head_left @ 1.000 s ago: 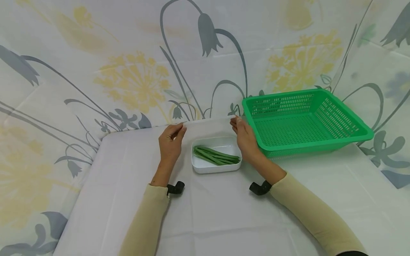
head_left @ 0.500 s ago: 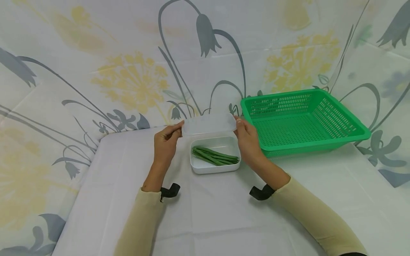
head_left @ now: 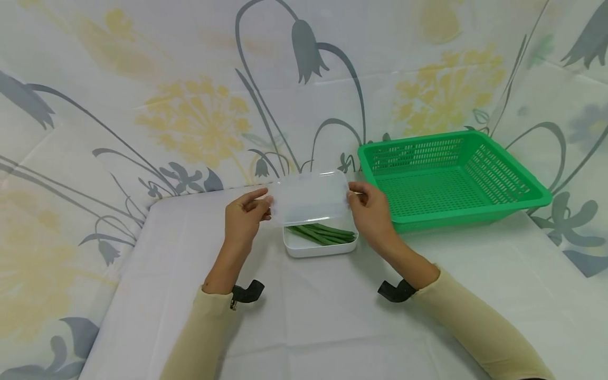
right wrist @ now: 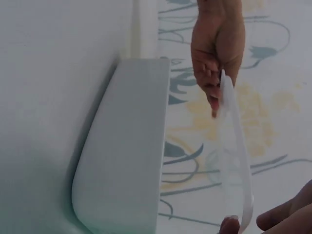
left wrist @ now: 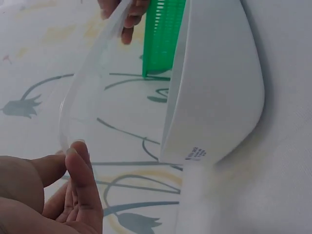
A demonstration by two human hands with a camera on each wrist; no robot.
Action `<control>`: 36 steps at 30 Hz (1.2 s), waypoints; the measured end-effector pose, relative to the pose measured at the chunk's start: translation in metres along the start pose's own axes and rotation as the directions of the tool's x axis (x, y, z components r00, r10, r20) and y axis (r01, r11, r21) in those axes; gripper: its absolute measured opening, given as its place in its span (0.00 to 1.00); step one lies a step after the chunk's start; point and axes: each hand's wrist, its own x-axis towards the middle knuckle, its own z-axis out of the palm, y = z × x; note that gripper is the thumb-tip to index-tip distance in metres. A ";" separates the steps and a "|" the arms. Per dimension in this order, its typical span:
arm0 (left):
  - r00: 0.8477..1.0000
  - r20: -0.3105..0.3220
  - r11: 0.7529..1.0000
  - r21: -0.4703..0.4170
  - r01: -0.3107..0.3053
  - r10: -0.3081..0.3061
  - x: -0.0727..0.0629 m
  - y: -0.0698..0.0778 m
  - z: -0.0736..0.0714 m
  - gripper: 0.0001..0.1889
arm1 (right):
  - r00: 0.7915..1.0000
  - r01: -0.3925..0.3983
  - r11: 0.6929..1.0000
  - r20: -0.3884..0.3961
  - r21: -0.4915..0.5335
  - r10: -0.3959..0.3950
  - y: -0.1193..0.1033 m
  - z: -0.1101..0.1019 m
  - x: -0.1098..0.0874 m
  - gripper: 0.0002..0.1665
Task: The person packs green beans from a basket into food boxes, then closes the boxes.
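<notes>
A translucent plastic lid (head_left: 311,199) is held level above a white container (head_left: 320,250), hiding its back half. Both wrist views show a gap between lid and rim. My left hand (head_left: 243,217) pinches the lid's left end between thumb and fingers. At the opposite end, my right hand (head_left: 372,214) pinches the lid's edge the same way. Several green beans (head_left: 323,233) lie in the container, their front part showing below the lid. In the left wrist view, small dark print marks the container's wall (left wrist: 214,97).
A large green plastic basket (head_left: 456,190) with slotted walls stands to the right, close to my right hand. White cloth (head_left: 328,316) covers the table. Behind it hangs a flower-patterned sheet (head_left: 199,63).
The lid was hard to make out at first, seen edge-on between my hands; it then tilted flatter and came forward over the container. My hands moved with it. The container and basket stayed put.
</notes>
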 end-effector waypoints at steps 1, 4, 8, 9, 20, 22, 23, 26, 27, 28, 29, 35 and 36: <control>1.000 0.007 1.000 0.008 0.028 -0.028 -0.002 0.000 -0.001 0.15 | 1.000 0.011 0.999 0.003 -0.045 -0.011 -0.001 -0.001 -0.002 0.22; 0.995 0.035 0.996 0.033 0.087 -0.088 -0.006 0.001 -0.004 0.15 | 0.998 0.059 0.986 0.027 -0.154 -0.056 -0.002 -0.004 -0.006 0.22; 0.992 0.058 0.993 0.041 0.109 -0.111 -0.010 0.000 -0.006 0.16 | 0.991 0.126 0.954 0.074 -0.272 -0.110 -0.002 -0.007 -0.010 0.23; 0.992 0.062 0.993 0.042 0.110 -0.112 -0.011 0.000 -0.006 0.16 | 0.989 0.139 0.942 0.085 -0.304 -0.119 -0.001 -0.008 -0.011 0.23; 0.995 0.068 0.976 0.210 0.063 -0.079 -0.020 -0.008 0.001 0.13 | 0.976 0.209 0.822 0.169 -0.529 -0.140 0.006 -0.006 -0.018 0.22; 0.994 0.073 0.972 0.225 0.059 -0.078 -0.020 -0.010 0.002 0.13 | 0.976 0.207 0.807 0.177 -0.554 -0.129 0.006 -0.005 -0.019 0.23; 0.994 0.074 0.971 0.230 0.060 -0.079 -0.020 -0.012 0.003 0.13 | 0.976 0.204 0.799 0.182 -0.566 -0.120 0.007 -0.005 -0.020 0.24; 0.993 0.075 0.969 0.236 0.067 -0.087 -0.020 -0.015 0.005 0.13 | 0.974 0.206 0.769 0.202 -0.605 -0.102 0.008 -0.004 -0.020 0.25; 0.993 0.075 0.968 0.239 0.071 -0.092 -0.019 -0.016 0.005 0.13 | 0.973 0.207 0.761 0.207 -0.615 -0.097 0.009 -0.003 -0.020 0.25; 0.993 0.076 0.967 0.242 0.074 -0.095 -0.019 -0.017 0.006 0.13 | 0.973 0.209 0.753 0.212 -0.624 -0.094 0.010 -0.003 -0.020 0.25; 0.992 0.078 0.966 0.247 0.076 -0.098 -0.019 -0.018 0.006 0.13 | 0.972 0.210 0.747 0.216 -0.630 -0.092 0.011 -0.003 -0.021 0.25; 0.991 0.080 0.958 0.276 0.079 -0.105 -0.020 -0.021 0.008 0.13 | 0.966 0.241 0.730 0.233 -0.640 -0.115 0.016 -0.003 -0.021 0.21; 0.991 0.080 0.957 0.280 0.079 -0.106 -0.020 -0.021 0.008 0.13 | 0.964 0.247 0.728 0.236 -0.640 -0.119 0.016 -0.003 -0.021 0.20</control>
